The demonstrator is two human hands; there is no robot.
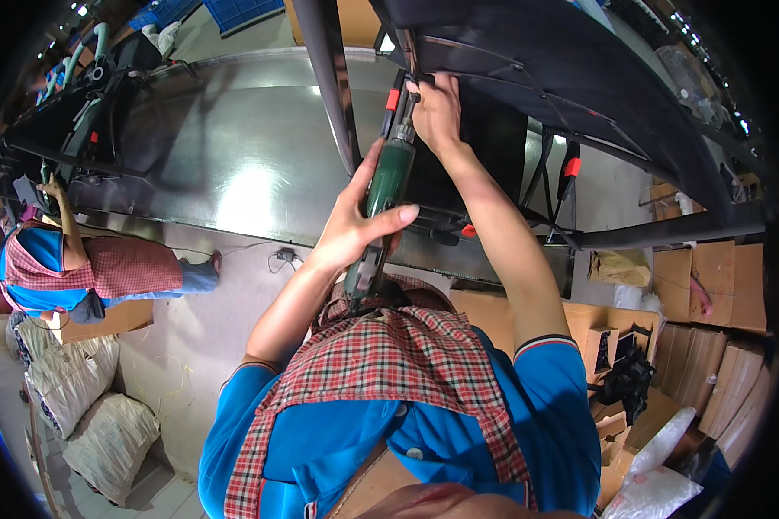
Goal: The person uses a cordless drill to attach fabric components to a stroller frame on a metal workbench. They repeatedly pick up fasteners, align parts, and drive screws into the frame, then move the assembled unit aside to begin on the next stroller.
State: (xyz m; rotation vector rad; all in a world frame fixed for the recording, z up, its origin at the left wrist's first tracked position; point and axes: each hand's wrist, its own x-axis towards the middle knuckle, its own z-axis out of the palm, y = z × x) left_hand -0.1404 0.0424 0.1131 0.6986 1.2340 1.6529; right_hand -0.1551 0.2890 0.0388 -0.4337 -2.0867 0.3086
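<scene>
Tabletop (190,147) free leftward, black post (327,73) intervening

A green power drill (390,180) points forward, its silver chuck (403,131) near a dark frame (411,57).

Your left forearm (290,298) is angling forward and inward, your left hand (350,227) gripping with its thumb (391,221) pointing rightward. Your right forearm (504,223) is reaching farther forward, your right hand (439,114) curling its partly hidden fingers (447,85).
</scene>
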